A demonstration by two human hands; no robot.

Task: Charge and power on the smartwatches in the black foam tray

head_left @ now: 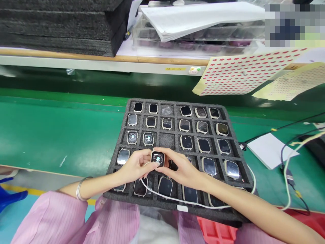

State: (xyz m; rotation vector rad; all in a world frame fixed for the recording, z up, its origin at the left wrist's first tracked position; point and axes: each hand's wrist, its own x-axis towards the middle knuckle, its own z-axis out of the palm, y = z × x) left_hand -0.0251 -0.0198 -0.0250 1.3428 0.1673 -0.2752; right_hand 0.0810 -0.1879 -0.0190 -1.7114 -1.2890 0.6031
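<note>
Both hands meet over a black foam tray (167, 139) that holds several square watch bodies in its compartments. Between the fingers is a watch (157, 158) with a lit face, its screen facing up. My left hand (138, 165) grips its left side, the thumb lying on the lower edge of the screen. On the other side, my right hand (181, 166) holds the top and right edges. A white cable (172, 197) runs from beneath my left hand across the tray's front. Two watches in the third row, left, also show lit faces.
Behind the tray, a shelf edge (101, 65) carries black foam stacks (56, 28) and clear plastic trays (215, 34) under papers. Sticker sheets (243, 73) hang from it. On the green table's right lie a white pad (272, 150) and cables; a red tray (215, 230) is below.
</note>
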